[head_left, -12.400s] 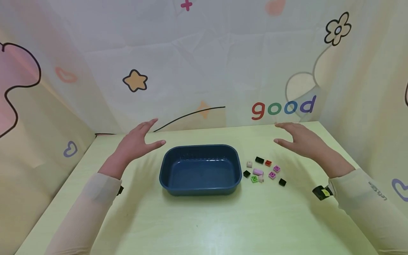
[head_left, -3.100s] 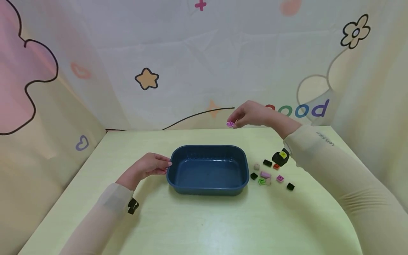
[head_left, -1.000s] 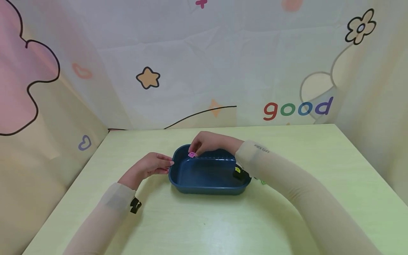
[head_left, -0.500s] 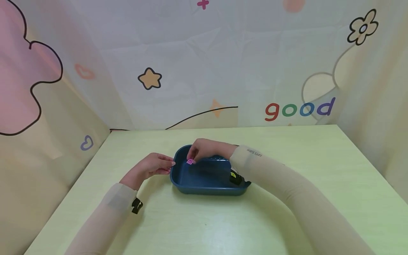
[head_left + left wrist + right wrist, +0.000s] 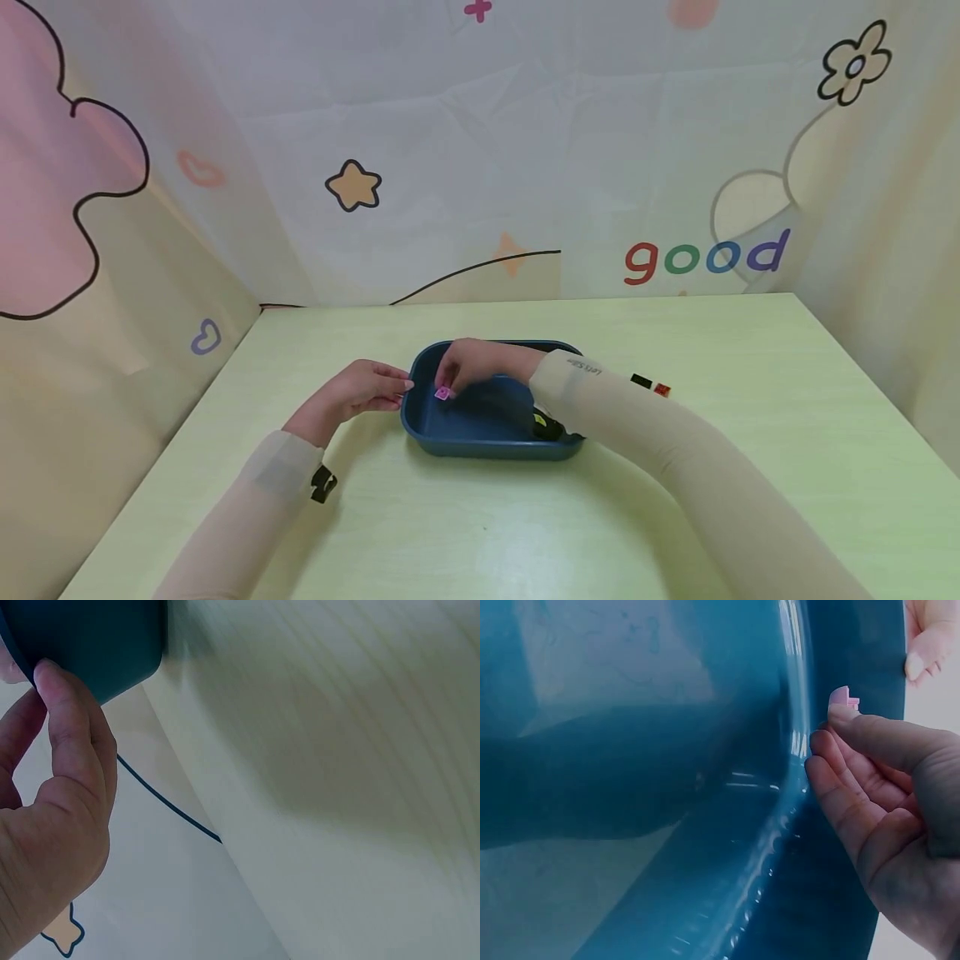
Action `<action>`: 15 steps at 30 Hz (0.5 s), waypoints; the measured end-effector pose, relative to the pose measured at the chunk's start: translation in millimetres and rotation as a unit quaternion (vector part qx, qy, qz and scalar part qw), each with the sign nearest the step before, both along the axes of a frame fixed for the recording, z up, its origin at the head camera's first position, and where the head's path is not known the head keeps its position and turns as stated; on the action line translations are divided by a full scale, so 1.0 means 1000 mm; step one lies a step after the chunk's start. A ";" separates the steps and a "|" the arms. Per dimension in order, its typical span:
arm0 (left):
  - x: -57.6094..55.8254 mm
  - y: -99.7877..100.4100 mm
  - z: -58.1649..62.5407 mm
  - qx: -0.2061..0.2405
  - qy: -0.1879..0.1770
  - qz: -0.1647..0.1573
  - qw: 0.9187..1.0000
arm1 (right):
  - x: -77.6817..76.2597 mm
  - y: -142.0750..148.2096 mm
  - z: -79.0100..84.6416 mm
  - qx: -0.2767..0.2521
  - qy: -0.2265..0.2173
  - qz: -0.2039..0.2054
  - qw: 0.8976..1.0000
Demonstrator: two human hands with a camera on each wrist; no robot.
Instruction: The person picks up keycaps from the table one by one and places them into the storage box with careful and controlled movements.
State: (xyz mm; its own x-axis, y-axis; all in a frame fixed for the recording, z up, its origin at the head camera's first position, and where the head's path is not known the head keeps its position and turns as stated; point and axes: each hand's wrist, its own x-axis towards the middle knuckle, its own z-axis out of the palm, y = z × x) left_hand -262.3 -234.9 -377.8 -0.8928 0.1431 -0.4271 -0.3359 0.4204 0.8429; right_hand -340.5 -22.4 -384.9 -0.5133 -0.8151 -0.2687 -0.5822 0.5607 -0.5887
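A dark blue plastic basin [image 5: 491,449] stands on the table. At its left end, my left hand [image 5: 351,392] pinches the rim between thumb and fingers; the left wrist view shows those fingertips [image 5: 46,673] against the edge of the wall. My right hand [image 5: 472,362] is inside the basin near the left wall, holding a small pink toy brick [image 5: 442,393] between thumb and fingers. From the right wrist, the brick [image 5: 841,697] shows above the thumb tip, low inside the wall. Whether it touches the floor of the basin I cannot tell.
Right of the basin, a black brick [image 5: 641,381] and a red brick [image 5: 662,389] lie on the pale table [image 5: 780,400]. My right sleeve [image 5: 660,425] hides the table in front of them. A printed cloth [image 5: 480,167] hangs behind the table.
Three seconds ago my right hand held the pink brick above the table behind the basin. It has since moved left and down into the basin, sinking further this last second. The left hand stays.
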 end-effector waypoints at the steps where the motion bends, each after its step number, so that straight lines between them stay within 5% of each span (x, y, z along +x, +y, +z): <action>1: 0.000 0.000 0.000 0.001 0.000 0.000 1.000 | 0.000 -0.001 -0.001 0.001 -0.001 0.002 1.000; 15: 0.003 -0.001 0.001 0.015 0.012 -0.015 1.000 | 0.003 -0.009 -0.012 0.026 0.001 0.004 1.000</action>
State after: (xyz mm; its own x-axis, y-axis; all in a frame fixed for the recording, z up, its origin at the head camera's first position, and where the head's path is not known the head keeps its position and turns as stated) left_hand -259.0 -236.0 -376.7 -0.8975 0.1825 -0.4015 -0.3038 0.4041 0.8628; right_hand -337.9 -31.0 -396.6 -0.5079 -0.8041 -0.3089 -0.5880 0.5857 -0.5579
